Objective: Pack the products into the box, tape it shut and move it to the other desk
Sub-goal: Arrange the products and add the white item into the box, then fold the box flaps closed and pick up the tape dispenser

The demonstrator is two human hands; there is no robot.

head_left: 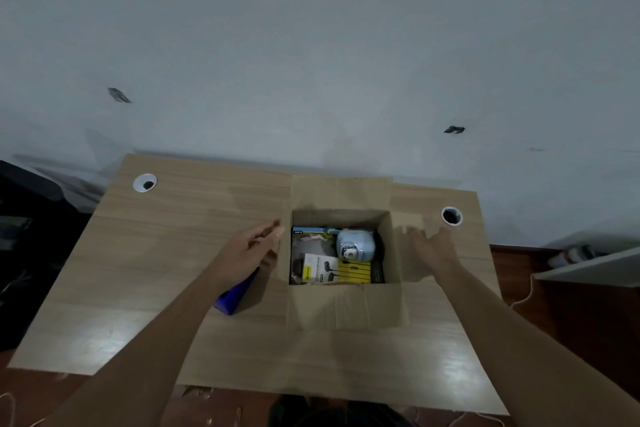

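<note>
An open cardboard box (346,305) stands in the middle of the wooden desk (156,270), all its flaps spread outward. Inside lie a yellow earphone package (341,272), a pale blue round gadget (355,246) and another flat packet (308,236). My left hand (252,250) rests on the box's left flap with fingers spread, holding nothing. My right hand (433,246) lies flat on the right flap, fingers apart. A blue object (235,295) sits on the desk beneath my left forearm, partly hidden.
Two round cable holes (144,183) (451,216) sit at the desk's back corners. A pale wall (311,45) rises directly behind. Another white surface (588,267) edges in at the right. Dark clutter lies on the floor at the left.
</note>
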